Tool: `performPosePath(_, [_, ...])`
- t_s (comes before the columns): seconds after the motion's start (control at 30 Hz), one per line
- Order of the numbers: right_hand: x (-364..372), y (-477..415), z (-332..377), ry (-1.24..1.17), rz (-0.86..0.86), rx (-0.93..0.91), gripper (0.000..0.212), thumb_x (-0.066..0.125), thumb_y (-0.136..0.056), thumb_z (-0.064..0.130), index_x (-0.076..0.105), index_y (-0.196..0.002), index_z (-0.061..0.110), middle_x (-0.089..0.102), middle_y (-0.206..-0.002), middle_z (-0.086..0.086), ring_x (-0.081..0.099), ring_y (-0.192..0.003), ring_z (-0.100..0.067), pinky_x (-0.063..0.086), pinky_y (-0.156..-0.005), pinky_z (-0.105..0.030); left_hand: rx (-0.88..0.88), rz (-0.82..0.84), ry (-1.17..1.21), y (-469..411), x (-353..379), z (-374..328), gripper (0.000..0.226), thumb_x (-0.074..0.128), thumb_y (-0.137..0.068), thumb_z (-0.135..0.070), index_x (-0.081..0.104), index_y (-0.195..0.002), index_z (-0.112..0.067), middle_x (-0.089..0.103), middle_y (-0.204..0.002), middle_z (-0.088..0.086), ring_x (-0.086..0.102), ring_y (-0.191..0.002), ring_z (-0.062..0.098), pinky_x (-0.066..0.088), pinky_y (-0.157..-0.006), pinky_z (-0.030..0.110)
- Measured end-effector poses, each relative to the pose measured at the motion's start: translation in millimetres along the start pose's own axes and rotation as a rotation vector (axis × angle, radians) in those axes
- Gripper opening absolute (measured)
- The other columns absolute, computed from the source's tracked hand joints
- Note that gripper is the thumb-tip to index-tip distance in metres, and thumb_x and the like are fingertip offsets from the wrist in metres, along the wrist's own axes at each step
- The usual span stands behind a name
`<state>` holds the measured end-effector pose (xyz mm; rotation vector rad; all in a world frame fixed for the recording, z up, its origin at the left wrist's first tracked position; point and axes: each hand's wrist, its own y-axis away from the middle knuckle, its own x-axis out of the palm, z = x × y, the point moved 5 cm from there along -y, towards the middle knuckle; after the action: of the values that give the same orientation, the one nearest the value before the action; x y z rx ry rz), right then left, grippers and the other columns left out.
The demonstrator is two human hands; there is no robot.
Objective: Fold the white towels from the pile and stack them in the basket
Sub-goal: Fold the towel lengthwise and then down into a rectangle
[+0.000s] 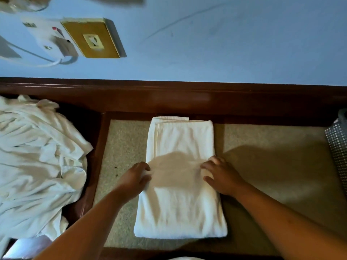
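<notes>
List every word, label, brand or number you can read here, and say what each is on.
No text here can be read.
On the white wall adapter: two small dark labels and a red mark, too blurred to read.
On the brass switch plate: no lettering shows.
On the folded towel, the towel pile and the mesh basket: no tag or print shows.

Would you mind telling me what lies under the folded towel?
The speckled beige surface shows around the folded towel, so it likely rests on that; anything directly beneath is covered.
</notes>
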<state>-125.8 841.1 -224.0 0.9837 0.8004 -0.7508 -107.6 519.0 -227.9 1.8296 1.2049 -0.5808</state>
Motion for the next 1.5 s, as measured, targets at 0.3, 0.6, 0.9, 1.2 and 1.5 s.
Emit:
performPosePath(0.3, [-1,-19,-6,-0.087,0.044,-0.005,0.016,0.064,-0.092,0.032,0.062,-0.103,0.021,0.047,-0.115,0.002,0.048,-0.109,-0.020,0.042,-0.088,-0.032,-0.076,0.139,0.154,-23,10,0,0.032,0.077,-0.083,-0.033,0.060,-0.109,-0.034,0.064,-0.103,-0.014,0.063,-0.091,0.009,0.050,-0.073,0.023])
performPosePath(0.6, [-9,-29,-15,-0.166,0.043,0.116,0.010,0.054,-0.100,0.029,0.050,-0.096,0.020,0.042,-0.100,0.009,0.046,-0.087,-0.014,0.036,-0.072,-0.033,0.197,0.015,-0.204,-44,15,-27,0.067,0.038,-0.090,-0.067,0.048,-0.135,-0.019,0.050,-0.136,0.004,0.055,-0.114,0.027,0.049,-0.094,0.045])
performPosePath(0.9, [-21,-41,-20,-0.174,0.147,0.024,0.015,0.051,-0.100,0.020,0.042,-0.088,0.023,0.051,-0.085,0.004,0.050,-0.075,-0.015,0.036,-0.064,-0.032,0.324,0.341,-0.398,-76,15,-49,0.101,0.001,-0.070,-0.092,0.056,-0.120,-0.025,0.067,-0.113,-0.001,0.066,-0.102,0.021,0.049,-0.081,0.033])
performPosePath(1.2, [-105,-132,-40,-0.245,-0.223,0.150,0.010,0.054,-0.101,0.023,0.057,-0.102,0.013,0.063,-0.097,-0.004,0.056,-0.084,-0.019,0.037,-0.068,-0.030,0.246,0.055,-0.412,-185,-64,-65,0.038,0.044,-0.104,-0.046,0.060,-0.124,-0.018,0.067,-0.120,0.009,0.064,-0.109,0.031,0.045,-0.080,0.034])
performPosePath(1.5, [-63,-165,-63,-0.601,-0.483,0.667,0.022,0.061,-0.098,0.024,0.059,-0.113,0.009,0.061,-0.117,-0.016,0.060,-0.107,-0.034,0.044,-0.083,-0.032,-0.412,-0.427,0.123,-195,-63,-34,0.063,0.066,-0.090,-0.054,0.052,-0.132,-0.008,0.052,-0.137,0.018,0.052,-0.122,0.040,0.045,-0.096,0.046])
